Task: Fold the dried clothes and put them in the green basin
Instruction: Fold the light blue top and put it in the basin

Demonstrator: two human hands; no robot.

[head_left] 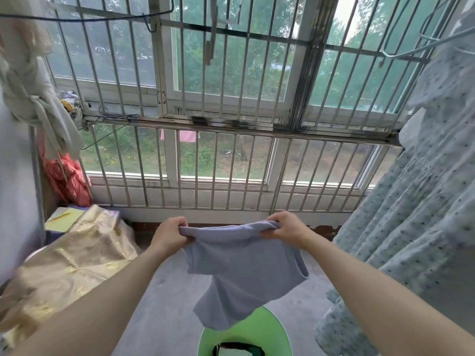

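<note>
The person holds a pale lavender short-sleeved shirt (244,268) up in front of the body, above the grey concrete floor (164,291). The left hand (171,233) grips the top edge of the shirt at one end. Its fingers (180,222) are curled tight over a bunched fold of cloth. The right hand (286,228) grips the other end of that edge in the same way, thumb and fingers closed round the gathered fabric. Between the two hands the top edge sags a little. The rest of the shirt hangs down unevenly, one sleeve opening showing on the right side and the lower end dangling to a narrower point.

That lower end hangs just over the green basin (273,330), which stands on the floor at the bottom of the view. It overlaps the basin's far rim as seen from the head camera. Whether it touches the rim cannot be told. Something dark and something pale green lie inside the basin, possibly clothes already folded, though only a sliver of them is in frame.

Behind the hands a barred window (231,160) fills the wall, with trees beyond it. A light blue dotted dress (416,209) hangs at the right. At the left a gold cloth (77,263) covers a bulky shape, a red bag (69,181) hangs near the corner, and a pale knotted cloth (33,98) hangs above it.
</note>
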